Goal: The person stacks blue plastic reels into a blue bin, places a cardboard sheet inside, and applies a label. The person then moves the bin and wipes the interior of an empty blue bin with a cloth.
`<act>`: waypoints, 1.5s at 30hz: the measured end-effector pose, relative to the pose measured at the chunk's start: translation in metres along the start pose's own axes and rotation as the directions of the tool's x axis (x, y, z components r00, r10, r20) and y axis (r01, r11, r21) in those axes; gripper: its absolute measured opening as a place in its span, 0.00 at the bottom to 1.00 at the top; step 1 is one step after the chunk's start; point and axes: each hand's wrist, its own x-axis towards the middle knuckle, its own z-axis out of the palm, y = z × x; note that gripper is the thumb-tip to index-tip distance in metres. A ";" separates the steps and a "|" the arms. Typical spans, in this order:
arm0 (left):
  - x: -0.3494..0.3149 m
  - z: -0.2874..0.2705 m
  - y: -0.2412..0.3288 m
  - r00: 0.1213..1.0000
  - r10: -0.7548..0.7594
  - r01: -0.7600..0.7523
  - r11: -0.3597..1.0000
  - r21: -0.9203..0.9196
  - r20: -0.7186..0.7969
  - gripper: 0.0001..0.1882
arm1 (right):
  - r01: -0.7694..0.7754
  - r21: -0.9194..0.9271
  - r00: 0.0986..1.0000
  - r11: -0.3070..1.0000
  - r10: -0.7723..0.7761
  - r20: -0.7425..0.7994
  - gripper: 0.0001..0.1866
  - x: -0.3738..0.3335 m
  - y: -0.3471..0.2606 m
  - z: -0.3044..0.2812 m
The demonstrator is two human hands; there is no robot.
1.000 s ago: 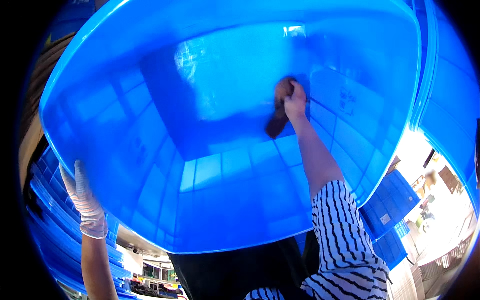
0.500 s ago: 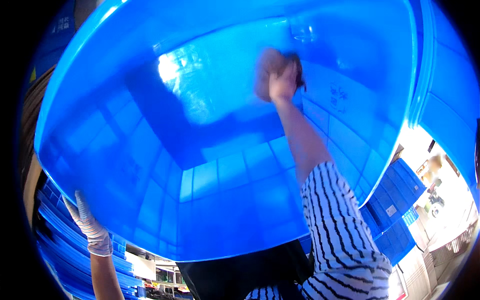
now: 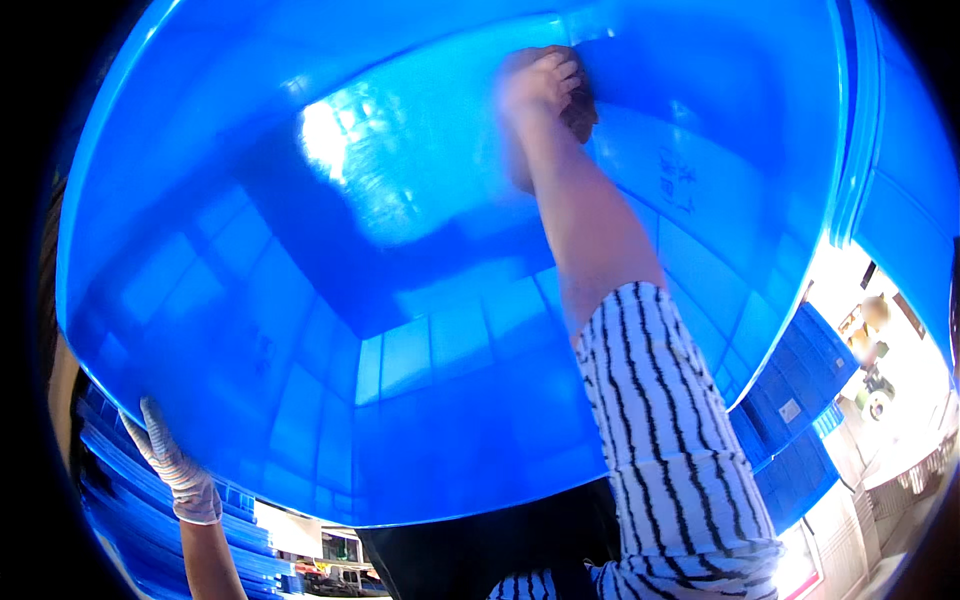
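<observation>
A large, deep blue plastic bin (image 3: pixel 450 440) fills most of the view, its hollow inside facing me. At its lower-left rim, my left hand (image 3: pixel 178 468), in a whitish striped glove, grips the edge, with part of the fingers hidden. Far inside, my bare right hand (image 3: pixel 540 85) presses a brown cloth (image 3: pixel 580 112) against the bottom near the far right corner. Its fingers curl over the cloth, which is blurred by motion. Bright glare and streaky marks show on the bin's bottom left of the cloth.
Stacked blue plastic bins or lids (image 3: pixel 140 490) stand at the lower left. More blue crates (image 3: pixel 790 400) are on the right, and a tall blue bin wall (image 3: pixel 915 200) rises beyond the rim. A person (image 3: pixel 870 335) is far off at the right.
My right hand has moved the brown cloth up and slightly left, farther along the bin's bottom. My left hand stays at the rim, and the bin appears slightly larger in view.
</observation>
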 end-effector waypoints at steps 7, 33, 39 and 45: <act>-0.005 0.005 0.014 0.892 -0.452 0.406 0.819 -0.406 -0.020 0.32 | 0.196 0.098 0.981 0.976 -0.196 -0.009 0.41 -0.116 0.163 0.009; -0.013 -0.005 -0.008 0.992 -0.123 0.124 0.992 -0.014 0.006 0.33 | 0.310 -0.069 0.921 0.948 -0.282 0.267 0.40 0.030 -0.021 -0.018; -0.021 0.008 -0.019 0.789 -0.611 0.540 0.639 -0.548 0.065 0.30 | 0.214 0.240 0.946 0.947 -0.262 0.190 0.38 -0.001 0.039 -0.012; 0.023 0.001 0.055 0.530 -0.817 0.667 0.235 -0.707 0.229 0.35 | -0.068 -0.047 0.995 0.997 0.071 0.074 0.41 -0.101 0.101 0.004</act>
